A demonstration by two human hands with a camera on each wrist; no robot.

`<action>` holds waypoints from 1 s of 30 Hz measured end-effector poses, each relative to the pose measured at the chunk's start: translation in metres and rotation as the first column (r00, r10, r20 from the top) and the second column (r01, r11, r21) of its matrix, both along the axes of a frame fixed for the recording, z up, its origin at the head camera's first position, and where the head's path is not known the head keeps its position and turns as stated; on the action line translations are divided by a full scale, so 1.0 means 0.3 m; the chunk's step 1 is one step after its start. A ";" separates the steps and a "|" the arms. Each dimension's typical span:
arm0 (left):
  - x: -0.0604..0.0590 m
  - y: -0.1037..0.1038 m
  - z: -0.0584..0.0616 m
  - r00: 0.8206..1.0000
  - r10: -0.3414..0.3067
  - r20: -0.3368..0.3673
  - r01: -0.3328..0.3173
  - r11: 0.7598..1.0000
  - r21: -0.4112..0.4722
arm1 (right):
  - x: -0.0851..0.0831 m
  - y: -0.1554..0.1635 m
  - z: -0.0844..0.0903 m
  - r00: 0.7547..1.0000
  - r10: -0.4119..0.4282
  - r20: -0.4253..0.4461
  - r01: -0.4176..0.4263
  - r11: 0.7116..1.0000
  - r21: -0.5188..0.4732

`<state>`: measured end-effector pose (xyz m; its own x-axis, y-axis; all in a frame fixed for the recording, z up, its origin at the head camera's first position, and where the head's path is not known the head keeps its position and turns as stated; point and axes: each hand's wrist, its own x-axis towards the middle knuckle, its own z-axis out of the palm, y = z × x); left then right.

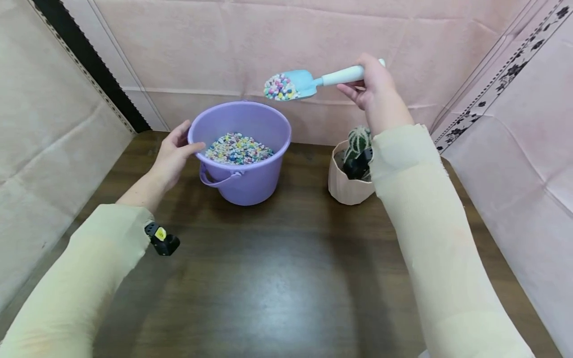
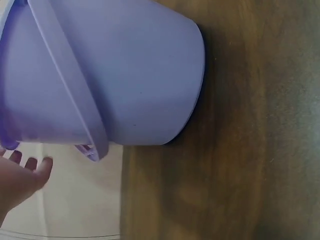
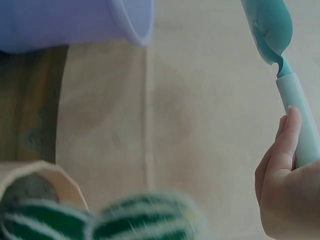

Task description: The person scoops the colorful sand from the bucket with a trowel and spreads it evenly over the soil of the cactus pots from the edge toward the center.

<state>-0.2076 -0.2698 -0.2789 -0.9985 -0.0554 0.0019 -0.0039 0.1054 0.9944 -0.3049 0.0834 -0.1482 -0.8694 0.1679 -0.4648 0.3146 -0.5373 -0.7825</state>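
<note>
No legible text or numbers

Bkt [image 1: 250,186] looks smooth plast., tbl [image 1: 268,278] glossy wood.

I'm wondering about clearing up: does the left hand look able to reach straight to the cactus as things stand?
Probably not: the left hand is at the purple bucket, which stands between it and the cactus.

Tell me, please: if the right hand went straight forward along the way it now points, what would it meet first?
Most likely the pink cloth backdrop: beyond the right hand and the blue scoop it holds, nothing else shows in that line. The depth of the gap is unclear.
</note>
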 end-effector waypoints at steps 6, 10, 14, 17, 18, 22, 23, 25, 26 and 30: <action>-0.004 0.041 0.071 0.986 0.065 -0.151 -0.095 0.975 -0.203 | 0.011 0.107 0.029 0.998 -0.061 -0.012 0.060 0.998 -0.024; -0.001 0.120 0.147 0.965 0.025 -0.263 -0.068 0.985 -0.158 | 0.025 0.189 0.040 0.994 -0.105 -0.005 0.105 0.994 -0.032; 0.007 0.224 0.215 0.952 -0.041 -0.303 0.029 0.999 -0.046 | 0.039 0.264 0.045 0.990 -0.140 0.011 0.141 0.989 -0.050; 0.007 0.303 0.241 0.952 -0.097 -0.291 0.107 0.994 0.021 | 0.051 0.316 0.045 0.986 -0.168 0.020 0.169 0.983 -0.066; 0.005 0.327 0.244 0.952 -0.114 -0.283 0.129 0.991 0.032 | 0.055 0.333 0.044 0.984 -0.177 0.023 0.178 0.982 -0.068; -0.010 0.414 0.243 0.954 -0.169 -0.247 0.186 0.981 0.048 | 0.069 0.396 0.040 0.975 -0.217 0.039 0.219 0.973 -0.078; -0.015 0.433 0.239 0.954 -0.179 -0.240 0.195 0.980 0.048 | 0.071 0.412 0.037 0.974 -0.221 0.045 0.224 0.971 -0.080; -0.026 0.466 0.231 0.957 -0.190 -0.220 0.203 0.979 0.037 | 0.074 0.441 0.032 0.971 -0.232 0.055 0.236 0.968 -0.083; -0.032 0.483 0.226 0.958 -0.195 -0.212 0.207 0.978 0.035 | 0.076 0.457 0.030 0.970 -0.235 0.061 0.240 0.967 -0.081; -0.052 0.549 0.199 0.959 -0.219 -0.181 0.231 0.972 0.049 | 0.087 0.520 0.015 0.967 -0.243 0.082 0.250 0.965 -0.085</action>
